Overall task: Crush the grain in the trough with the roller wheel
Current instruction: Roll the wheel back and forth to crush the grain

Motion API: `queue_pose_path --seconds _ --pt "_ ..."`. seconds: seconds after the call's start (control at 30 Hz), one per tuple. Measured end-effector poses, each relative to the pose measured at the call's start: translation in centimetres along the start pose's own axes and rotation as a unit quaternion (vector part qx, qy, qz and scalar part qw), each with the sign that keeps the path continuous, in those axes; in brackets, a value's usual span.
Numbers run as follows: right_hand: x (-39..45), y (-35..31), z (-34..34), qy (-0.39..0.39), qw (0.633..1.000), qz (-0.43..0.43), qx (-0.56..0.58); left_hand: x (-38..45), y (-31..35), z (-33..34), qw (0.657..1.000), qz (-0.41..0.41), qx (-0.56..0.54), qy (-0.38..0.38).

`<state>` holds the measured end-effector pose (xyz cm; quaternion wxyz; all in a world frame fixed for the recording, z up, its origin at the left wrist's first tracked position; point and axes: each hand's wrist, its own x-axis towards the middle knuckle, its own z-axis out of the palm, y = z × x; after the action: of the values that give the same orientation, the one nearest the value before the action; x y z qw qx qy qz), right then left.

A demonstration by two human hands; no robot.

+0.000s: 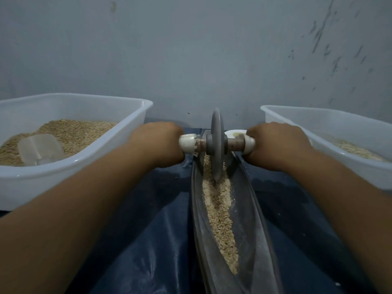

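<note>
A grey roller wheel (216,143) stands upright on its edge in the far part of a long, narrow dark metal trough (257,228). A band of pale grain (220,211) lies along the trough's bottom, parted by a groove just in front of the wheel. An axle runs through the wheel with white handle ends. My left hand (158,143) is closed around the left handle end (187,143). My right hand (275,145) grips the right handle end (249,144). Both arms are stretched forward.
A white plastic tub (118,149) at the left holds whole grain and a clear scoop (40,148). Another white tub (339,153) at the right holds a thin layer of grain. A dark blue sheet (148,240) covers the floor. A grey wall stands close behind.
</note>
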<state>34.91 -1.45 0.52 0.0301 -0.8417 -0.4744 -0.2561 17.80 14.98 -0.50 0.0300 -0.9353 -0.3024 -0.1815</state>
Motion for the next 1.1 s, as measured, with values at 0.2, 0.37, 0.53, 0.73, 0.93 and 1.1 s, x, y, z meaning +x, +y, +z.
queue_pose_path --seconds 0.2,0.37,0.53,0.73,0.93,1.1 --pt "0.2 1.4 -0.8 -0.271 0.95 0.011 0.157 0.1 0.9 -1.4 0.997 0.039 0.049 -0.042" --pt "-0.3 1.0 0.1 -0.175 0.974 0.034 0.137 -0.3 1.4 -1.4 0.998 0.049 0.045 0.018" --pt "0.3 0.6 -0.5 -0.115 0.991 -0.021 0.067 -0.2 1.0 -1.9 0.995 0.009 0.017 -0.094" --pt "0.0 1.2 -0.7 -0.264 0.953 0.022 0.146 -0.3 1.5 -2.1 0.994 0.027 0.032 -0.102" --pt "0.1 0.6 0.0 -0.086 0.994 -0.02 0.058 -0.4 1.3 -1.5 0.998 0.002 0.027 -0.05" --pt "0.2 1.1 -1.5 -0.29 0.943 0.001 0.162 -0.3 1.0 -2.4 0.981 0.005 -0.011 -0.195"
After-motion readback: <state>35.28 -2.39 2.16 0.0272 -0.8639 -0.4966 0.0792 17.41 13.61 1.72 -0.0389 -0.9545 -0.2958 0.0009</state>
